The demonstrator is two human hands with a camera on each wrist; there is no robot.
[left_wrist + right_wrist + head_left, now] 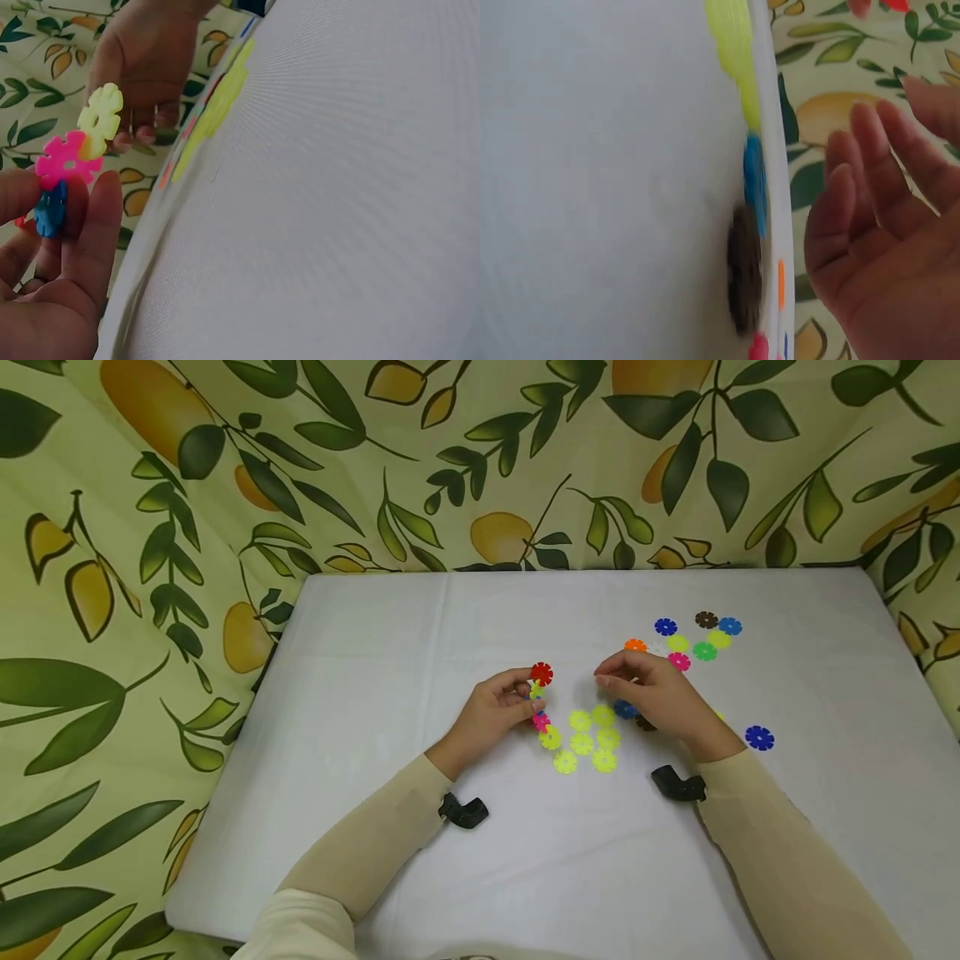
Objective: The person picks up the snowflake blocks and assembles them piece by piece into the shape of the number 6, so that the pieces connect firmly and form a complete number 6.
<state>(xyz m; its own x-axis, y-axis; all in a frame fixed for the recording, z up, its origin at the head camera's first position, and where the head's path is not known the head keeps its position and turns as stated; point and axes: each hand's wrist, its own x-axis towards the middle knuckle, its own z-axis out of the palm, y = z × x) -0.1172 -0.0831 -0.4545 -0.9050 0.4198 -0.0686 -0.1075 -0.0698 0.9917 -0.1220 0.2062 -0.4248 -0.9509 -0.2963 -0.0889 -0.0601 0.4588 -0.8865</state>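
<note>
My left hand pinches a chain of notched, flower-shaped plastic discs above the white table. A red disc tops the chain. Below it come a yellow one, a blue disc partly hidden by the fingers, a pink disc and a yellow disc at the lower end. To the right, my right hand hovers over the table with loosely bent fingers; nothing shows in them in the right wrist view. Beneath and beside it lie a blue disc and a brown disc, partly covered in the head view.
Several loose yellow discs lie between the hands. Farther back on the right is a mixed group with a green disc and an orange disc. A dark blue disc lies right of the right wrist. Patterned cloth hangs behind the table.
</note>
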